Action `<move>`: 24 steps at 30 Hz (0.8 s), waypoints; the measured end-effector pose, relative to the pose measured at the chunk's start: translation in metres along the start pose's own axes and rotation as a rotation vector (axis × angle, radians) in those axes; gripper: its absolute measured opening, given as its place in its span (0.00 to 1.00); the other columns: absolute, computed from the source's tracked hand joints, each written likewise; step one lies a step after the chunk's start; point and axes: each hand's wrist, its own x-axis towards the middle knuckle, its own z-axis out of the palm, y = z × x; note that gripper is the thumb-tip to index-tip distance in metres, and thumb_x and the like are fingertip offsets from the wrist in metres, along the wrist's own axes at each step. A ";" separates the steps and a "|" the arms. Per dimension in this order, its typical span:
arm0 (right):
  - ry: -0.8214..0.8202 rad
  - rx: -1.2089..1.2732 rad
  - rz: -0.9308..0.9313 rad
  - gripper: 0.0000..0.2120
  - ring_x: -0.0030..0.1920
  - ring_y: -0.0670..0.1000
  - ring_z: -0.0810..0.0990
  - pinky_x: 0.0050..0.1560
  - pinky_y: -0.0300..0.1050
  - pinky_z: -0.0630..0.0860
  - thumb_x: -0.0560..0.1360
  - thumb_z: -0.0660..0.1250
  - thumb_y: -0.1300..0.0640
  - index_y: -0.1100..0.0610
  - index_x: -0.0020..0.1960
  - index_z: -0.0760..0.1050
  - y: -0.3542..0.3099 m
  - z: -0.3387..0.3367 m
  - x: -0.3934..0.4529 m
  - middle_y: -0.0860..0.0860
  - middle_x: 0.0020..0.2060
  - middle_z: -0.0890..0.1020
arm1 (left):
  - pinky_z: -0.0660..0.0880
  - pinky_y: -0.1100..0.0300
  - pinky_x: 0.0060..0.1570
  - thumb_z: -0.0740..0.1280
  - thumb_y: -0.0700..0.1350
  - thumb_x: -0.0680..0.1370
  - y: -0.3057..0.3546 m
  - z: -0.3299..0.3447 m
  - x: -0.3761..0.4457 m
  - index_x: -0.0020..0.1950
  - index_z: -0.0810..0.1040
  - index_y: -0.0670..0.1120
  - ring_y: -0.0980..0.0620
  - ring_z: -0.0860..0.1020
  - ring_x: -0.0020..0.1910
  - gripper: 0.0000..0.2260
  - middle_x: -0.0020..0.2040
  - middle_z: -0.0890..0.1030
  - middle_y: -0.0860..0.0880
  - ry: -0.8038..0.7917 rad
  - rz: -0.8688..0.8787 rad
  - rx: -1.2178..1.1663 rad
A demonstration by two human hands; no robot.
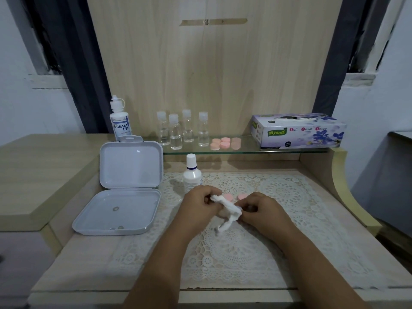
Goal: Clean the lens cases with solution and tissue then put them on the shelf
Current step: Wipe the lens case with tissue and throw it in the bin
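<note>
Both hands are working low over the lace mat on the bench. The left hand is curling its fingers round one end of a twisted white tissue, and the right hand is pinching the other end, so the tissue is stretching between them with a tail hanging down toward the mat. Whether a lens case is sitting inside the left grip, I cannot tell; the knuckles are hiding it.

Just beyond the hands, two pink cases are peeking out on the mat, partly covered by the tissue and the right hand. Right behind the left hand, a small white bottle is standing upright at the mat's far edge. Off to the left, a white tin is lying open, its lid propped upright, a few small bits resting in the tray.

Farther back, the glass shelf is carrying a cluster of pink caps, four clear vials to their left, and a tissue box at the right end. At the far left, a Dream Eye bottle is standing tall behind the tin lid.
</note>
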 end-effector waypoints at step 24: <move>0.015 0.029 0.037 0.08 0.43 0.40 0.76 0.42 0.35 0.70 0.70 0.74 0.47 0.46 0.48 0.83 -0.002 0.001 -0.001 0.42 0.44 0.78 | 0.65 0.62 0.44 0.64 0.42 0.74 -0.013 0.006 0.001 0.37 0.71 0.44 0.53 0.68 0.46 0.06 0.45 0.66 0.52 -0.064 0.205 0.630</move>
